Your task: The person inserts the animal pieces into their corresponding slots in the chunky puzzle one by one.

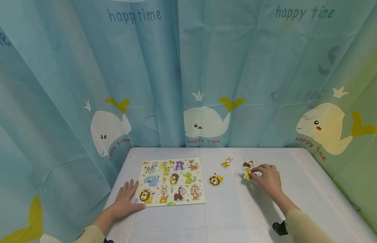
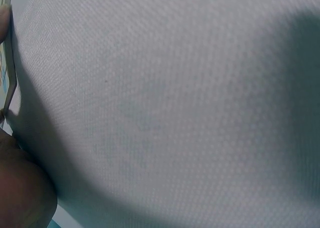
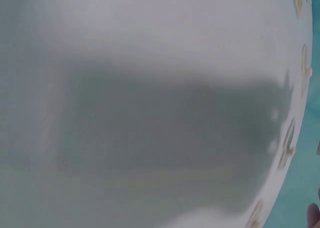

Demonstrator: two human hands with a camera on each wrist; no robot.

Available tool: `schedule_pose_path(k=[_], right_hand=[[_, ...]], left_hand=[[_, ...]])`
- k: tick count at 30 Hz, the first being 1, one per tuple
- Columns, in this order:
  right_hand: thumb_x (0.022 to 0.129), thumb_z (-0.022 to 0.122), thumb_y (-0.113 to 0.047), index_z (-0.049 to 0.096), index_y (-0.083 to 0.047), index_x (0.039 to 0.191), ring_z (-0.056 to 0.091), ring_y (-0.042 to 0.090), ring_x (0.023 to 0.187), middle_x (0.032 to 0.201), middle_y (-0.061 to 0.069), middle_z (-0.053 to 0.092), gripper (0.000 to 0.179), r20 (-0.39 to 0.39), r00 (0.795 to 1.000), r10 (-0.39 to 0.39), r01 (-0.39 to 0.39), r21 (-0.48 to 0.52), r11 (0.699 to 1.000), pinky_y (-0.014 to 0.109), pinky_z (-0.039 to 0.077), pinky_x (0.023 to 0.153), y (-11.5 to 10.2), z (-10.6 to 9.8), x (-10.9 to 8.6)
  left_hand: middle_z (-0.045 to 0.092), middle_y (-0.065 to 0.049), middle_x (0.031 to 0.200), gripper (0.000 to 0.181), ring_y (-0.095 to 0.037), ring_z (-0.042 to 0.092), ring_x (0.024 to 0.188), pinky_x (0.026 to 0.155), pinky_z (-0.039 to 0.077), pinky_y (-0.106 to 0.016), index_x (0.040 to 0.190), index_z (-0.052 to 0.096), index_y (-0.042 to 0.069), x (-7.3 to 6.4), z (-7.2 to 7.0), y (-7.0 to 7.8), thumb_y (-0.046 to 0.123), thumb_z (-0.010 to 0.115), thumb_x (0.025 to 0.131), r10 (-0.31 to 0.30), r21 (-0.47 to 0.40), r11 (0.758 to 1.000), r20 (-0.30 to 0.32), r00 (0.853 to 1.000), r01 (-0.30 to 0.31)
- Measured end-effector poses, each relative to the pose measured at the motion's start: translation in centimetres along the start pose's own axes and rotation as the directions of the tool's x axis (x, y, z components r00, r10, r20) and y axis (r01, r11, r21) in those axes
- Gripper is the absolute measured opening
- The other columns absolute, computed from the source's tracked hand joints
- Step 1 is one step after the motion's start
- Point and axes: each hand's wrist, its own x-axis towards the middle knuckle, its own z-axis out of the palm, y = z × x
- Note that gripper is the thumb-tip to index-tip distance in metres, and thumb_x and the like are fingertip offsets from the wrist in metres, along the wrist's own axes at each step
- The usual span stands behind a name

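The animal puzzle board (image 1: 172, 182), pale with several colourful animal pictures, lies flat at the left of the table. My left hand (image 1: 125, 199) rests at its lower left corner, fingers spread and thumb along the front edge. A sliver of the board (image 2: 6, 82) shows at the edge of the left wrist view. To the right, my right hand (image 1: 267, 178) pinches a green crocodile puzzle piece (image 1: 246, 173) between thumb and fingers. A brown monkey-like piece (image 1: 249, 164) shows just behind it, partly covered. Fingertips (image 3: 313, 217) appear at the right wrist view's edge.
A lion piece (image 1: 216, 180) and a kangaroo piece (image 1: 226, 162) lie between the board and my right hand. The white-covered table (image 1: 224, 216) ends at a blue whale-print curtain (image 1: 203, 67). Pieces with small knobs (image 3: 287, 144) line the right wrist view's edge.
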Motion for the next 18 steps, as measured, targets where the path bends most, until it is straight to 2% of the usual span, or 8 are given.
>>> schedule_pose_path(k=[13, 18], right_hand=[[0.085, 0.083, -0.026, 0.081, -0.014, 0.089, 0.053, 0.037, 0.108, 0.101, 0.009, 0.069, 0.013, 0.027, 0.996, -0.085, 0.083, 0.043, 0.996, 0.059, 0.043, 0.089, -5.1, 3.7, 2.1], [0.083, 0.084, -0.026, 0.081, -0.017, 0.086, 0.055, 0.033, 0.103, 0.098, 0.005, 0.07, 0.01, 0.019, 0.992, -0.126, 0.125, 0.063, 0.99, 0.055, 0.044, 0.087, -6.9, 4.9, 2.5]], left_hand=[[0.0, -0.033, 0.165, 0.116, -0.053, -0.009, 0.151, 0.121, -0.007, -0.063, 0.16, 0.018, -0.007, -0.4, -0.3, 0.7, 0.049, 0.082, 0.081, 0.023, -0.015, 1.0, -0.003, 1.0, -0.023], [0.001, -0.033, 0.165, 0.117, -0.052, -0.009, 0.151, 0.122, -0.007, -0.062, 0.16, 0.018, -0.005, -0.2, -0.3, 0.4, 0.051, 0.082, 0.081, 0.015, -0.002, 1.0, -0.002, 1.0, -0.015]])
